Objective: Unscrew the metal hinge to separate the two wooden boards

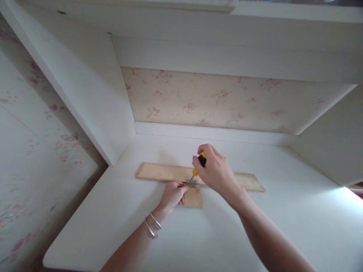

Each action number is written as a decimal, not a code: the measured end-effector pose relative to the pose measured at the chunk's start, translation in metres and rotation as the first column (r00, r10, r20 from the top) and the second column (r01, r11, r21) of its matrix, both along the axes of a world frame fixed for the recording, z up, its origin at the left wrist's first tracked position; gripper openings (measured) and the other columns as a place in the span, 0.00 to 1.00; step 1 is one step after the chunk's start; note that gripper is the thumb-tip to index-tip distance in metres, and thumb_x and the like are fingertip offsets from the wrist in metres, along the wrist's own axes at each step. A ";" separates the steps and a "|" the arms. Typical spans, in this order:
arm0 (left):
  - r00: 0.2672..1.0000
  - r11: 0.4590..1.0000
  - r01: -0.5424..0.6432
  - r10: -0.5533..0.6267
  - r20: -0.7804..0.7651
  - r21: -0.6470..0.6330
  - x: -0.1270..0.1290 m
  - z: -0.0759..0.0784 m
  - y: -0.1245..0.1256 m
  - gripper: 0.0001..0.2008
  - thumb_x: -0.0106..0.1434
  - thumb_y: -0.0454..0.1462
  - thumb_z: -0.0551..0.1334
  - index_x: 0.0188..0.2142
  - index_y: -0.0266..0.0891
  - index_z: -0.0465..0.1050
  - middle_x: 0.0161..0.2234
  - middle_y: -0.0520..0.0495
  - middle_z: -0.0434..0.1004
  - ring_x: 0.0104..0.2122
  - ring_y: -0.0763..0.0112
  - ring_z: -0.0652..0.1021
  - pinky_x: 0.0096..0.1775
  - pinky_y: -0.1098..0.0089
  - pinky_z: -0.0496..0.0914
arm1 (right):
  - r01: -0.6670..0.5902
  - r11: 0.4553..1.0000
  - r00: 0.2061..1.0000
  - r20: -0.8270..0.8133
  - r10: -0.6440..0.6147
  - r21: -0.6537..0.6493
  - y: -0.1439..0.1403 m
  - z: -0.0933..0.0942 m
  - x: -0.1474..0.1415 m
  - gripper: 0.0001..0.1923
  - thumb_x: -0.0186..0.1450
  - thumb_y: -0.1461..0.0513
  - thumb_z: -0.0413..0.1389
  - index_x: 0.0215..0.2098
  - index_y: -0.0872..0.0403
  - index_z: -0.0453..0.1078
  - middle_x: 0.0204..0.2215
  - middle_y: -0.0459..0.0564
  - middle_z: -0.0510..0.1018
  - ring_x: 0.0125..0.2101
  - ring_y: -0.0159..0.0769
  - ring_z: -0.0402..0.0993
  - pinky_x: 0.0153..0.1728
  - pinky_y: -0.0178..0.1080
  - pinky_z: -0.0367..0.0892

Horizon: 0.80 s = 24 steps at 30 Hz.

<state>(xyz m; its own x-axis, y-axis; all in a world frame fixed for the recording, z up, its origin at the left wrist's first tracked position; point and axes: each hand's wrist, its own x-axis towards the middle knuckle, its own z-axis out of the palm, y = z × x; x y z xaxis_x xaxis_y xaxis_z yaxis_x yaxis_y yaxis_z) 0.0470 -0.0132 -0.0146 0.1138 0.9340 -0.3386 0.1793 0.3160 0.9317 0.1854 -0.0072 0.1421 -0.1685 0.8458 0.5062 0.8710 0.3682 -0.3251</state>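
Looks like someone's home: floral wallpaper (pixel 215 99) beyond the fingers, a white built-in shelf (pixel 119 223) under them, painted panel (pixel 93 90) to their left.

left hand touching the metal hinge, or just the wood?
Cannot tell. In the head view the left hand's fingertips reach the edge of the hinge on the short wood piece, but the spot is too small to show contact or a gap.

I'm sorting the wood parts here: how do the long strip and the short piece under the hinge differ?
The long wooden strip lies crosswise, far longer than the short wooden piece, which juts toward the person. The strip's ends are cut slanted; the short piece's near end is square. Both are pale bare wood, flat on the white surface.
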 end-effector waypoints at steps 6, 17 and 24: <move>1.000 1.000 -0.014 0.014 -0.010 -0.023 -0.001 0.010 -0.003 0.09 0.54 0.39 0.59 0.26 0.33 0.71 0.12 0.53 0.64 0.13 0.77 0.65 0.16 0.76 0.55 | -0.097 0.968 0.967 0.210 0.147 -0.232 0.014 0.032 -0.002 0.13 0.58 0.56 0.52 0.41 0.51 0.62 0.38 0.49 0.73 0.30 0.36 0.68 0.29 0.36 0.57; 1.000 1.000 -0.012 0.012 -0.010 -0.018 -0.005 0.005 -0.002 0.08 0.51 0.38 0.60 0.22 0.34 0.68 0.12 0.53 0.64 0.13 0.78 0.65 0.16 0.76 0.54 | -0.065 0.888 0.873 0.405 0.271 -0.455 0.041 0.054 -0.018 0.15 0.57 0.55 0.52 0.37 0.55 0.69 0.30 0.53 0.76 0.28 0.38 0.70 0.25 0.36 0.56; 1.000 1.000 -0.011 0.011 0.009 -0.011 -0.005 0.004 -0.002 0.08 0.51 0.38 0.60 0.22 0.34 0.68 0.12 0.53 0.64 0.12 0.79 0.64 0.16 0.76 0.53 | -0.149 0.824 0.816 0.402 0.415 -0.547 0.043 0.068 -0.024 0.22 0.52 0.61 0.55 0.46 0.54 0.67 0.36 0.53 0.77 0.29 0.36 0.72 0.26 0.36 0.59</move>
<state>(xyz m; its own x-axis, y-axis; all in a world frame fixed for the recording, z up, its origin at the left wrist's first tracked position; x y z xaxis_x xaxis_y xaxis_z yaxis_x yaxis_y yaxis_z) 0.0417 -0.0151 -0.0102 0.1071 0.9314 -0.3479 0.1671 0.3281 0.9298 0.1616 0.0354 0.2096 -0.5461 0.8226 -0.1585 0.8377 0.5388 -0.0897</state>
